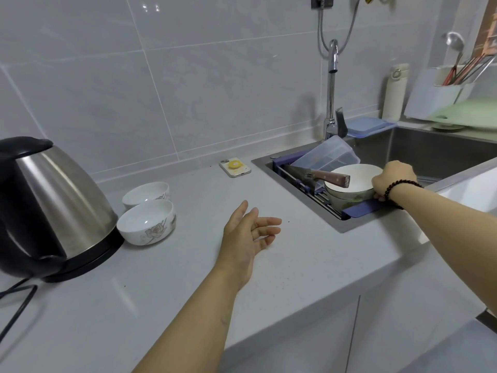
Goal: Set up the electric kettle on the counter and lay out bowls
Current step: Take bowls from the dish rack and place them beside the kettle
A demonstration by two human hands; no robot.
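Observation:
A steel electric kettle with a black handle stands on its black base at the far left of the grey counter. Two small white bowls with flower prints sit side by side just right of it. In the blue drying rack over the sink, a large white bowl rests on another bowl. My right hand grips the large bowl's right rim. My left hand hovers open above the counter's middle, palm turned right, holding nothing.
A knife with a wooden handle lies across the rack, touching the large bowl's left rim. A clear plastic container leans behind it. A phone lies near the wall. The tap stands behind the sink. The kettle's cord trails off left.

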